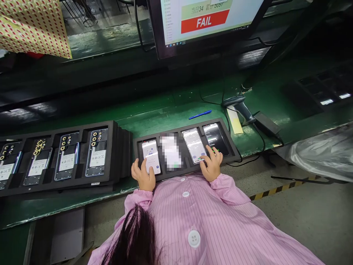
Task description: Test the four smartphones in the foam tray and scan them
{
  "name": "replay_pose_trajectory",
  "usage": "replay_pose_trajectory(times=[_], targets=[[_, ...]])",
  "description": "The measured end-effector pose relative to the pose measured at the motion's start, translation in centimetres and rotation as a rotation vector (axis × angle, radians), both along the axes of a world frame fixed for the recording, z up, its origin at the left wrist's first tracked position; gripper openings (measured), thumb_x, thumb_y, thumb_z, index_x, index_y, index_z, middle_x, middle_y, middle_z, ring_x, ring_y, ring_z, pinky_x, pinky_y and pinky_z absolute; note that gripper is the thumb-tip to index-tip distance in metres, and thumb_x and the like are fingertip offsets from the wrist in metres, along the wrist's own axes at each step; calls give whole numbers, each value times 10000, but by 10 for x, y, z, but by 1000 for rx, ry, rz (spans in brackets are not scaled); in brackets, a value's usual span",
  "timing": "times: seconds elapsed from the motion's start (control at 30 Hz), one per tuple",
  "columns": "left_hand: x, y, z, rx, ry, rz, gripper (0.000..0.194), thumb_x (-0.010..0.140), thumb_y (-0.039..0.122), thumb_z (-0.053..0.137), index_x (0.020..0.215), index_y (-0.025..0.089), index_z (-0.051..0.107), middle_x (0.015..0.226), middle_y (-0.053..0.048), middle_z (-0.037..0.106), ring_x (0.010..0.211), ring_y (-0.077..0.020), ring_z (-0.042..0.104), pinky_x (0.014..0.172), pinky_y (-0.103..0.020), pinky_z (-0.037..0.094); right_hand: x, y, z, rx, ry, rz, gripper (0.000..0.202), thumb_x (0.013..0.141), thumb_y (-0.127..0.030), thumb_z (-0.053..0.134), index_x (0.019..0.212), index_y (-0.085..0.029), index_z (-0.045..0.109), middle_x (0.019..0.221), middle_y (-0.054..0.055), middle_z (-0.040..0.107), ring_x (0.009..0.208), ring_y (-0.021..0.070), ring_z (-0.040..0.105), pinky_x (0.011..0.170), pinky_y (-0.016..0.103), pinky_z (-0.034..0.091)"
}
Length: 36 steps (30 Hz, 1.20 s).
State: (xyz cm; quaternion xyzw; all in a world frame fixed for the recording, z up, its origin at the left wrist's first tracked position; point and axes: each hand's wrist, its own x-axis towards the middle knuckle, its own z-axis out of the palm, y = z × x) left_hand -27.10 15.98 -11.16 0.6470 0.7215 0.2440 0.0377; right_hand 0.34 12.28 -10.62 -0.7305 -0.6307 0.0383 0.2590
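Note:
A black foam tray (187,170) lies at the bench's front edge with several phones face up in it. My left hand (143,176), fingers apart, rests at the leftmost phone (151,154), whose screen is lit white. At the two right phones is my right hand (211,165), its fingers spread and holding nothing. The third phone (193,141) shows a light screen, while the rightmost phone (213,134) has a dark screen with lines of text. Between the hands, the second slot's screen (171,151) is pixelated.
Stacked black trays (113,147) at left hold several phones with their inner parts showing. Behind my tray lie a blue pen (200,114), a barcode scanner (244,110) with its cable, and a yellow strip (235,120). A monitor (204,22) reading FAIL stands beyond.

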Motion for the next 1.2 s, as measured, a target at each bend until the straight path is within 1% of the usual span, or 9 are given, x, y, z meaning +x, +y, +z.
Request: replay_pose_trajectory(times=[0.1,0.17,0.33,0.43,0.53,0.63,0.8,1.0,1.2], targets=[[-10,2,2,-95,-73,189,465,793,332,446,1213,137,494,1339,-183,392,1215,-323,366,977,-516,276,2,-3,-2,46,1,-1,196,792,-273,448,753,-196,624,1274,99,489,1232,304,332,990,542,211],[-17,3,0,-161,-135,217,477,794,318,429,1228,121,466,1286,-187,461,1162,-306,440,963,-504,306,-1,-5,-1,58,10,48,193,795,-271,445,760,-196,620,1251,100,503,1227,298,342,989,524,222],[-24,4,-8,-179,-300,247,435,788,290,408,1180,120,489,1178,-161,558,1102,-256,505,956,-406,368,-23,3,7,-33,26,346,244,811,-283,431,880,-215,655,1251,90,508,1236,304,313,991,544,197],[-22,4,-9,-195,-329,323,425,795,281,398,1177,118,489,1167,-164,564,1094,-256,513,950,-403,378,-44,15,9,-166,-19,552,292,814,-305,441,1007,-240,651,1359,91,420,1255,332,260,977,586,175],[-19,4,-8,-208,-307,317,441,796,282,407,1191,102,480,1174,-175,558,1107,-262,505,959,-406,371,-61,26,10,-251,-74,647,349,818,-318,452,1128,-271,605,1424,88,341,1266,357,229,958,634,143],[-19,3,-8,-209,-289,305,448,799,279,405,1199,91,476,1172,-179,561,1102,-265,506,958,-410,371,-66,28,8,-238,-98,623,326,817,-319,458,1094,-276,626,1418,72,357,1264,356,235,957,635,143],[-17,1,-7,-208,-276,296,444,802,276,400,1197,87,473,1175,-180,559,1098,-266,506,952,-419,375,-60,21,1,-99,-87,345,234,799,-295,481,834,-210,696,1355,88,435,1240,356,280,964,606,168],[-17,1,-6,-231,-285,299,450,804,278,398,1203,82,468,1182,-182,554,1105,-268,500,954,-417,374,-69,26,6,-159,-82,577,284,818,-321,469,1016,-278,668,1403,68,380,1265,357,246,962,623,153],[-18,0,-7,-215,-294,300,438,810,291,405,1204,110,472,1177,-160,562,1097,-259,506,937,-400,388,-62,26,5,-87,-72,352,246,806,-285,472,779,-223,708,1326,77,467,1232,358,296,963,611,162]])
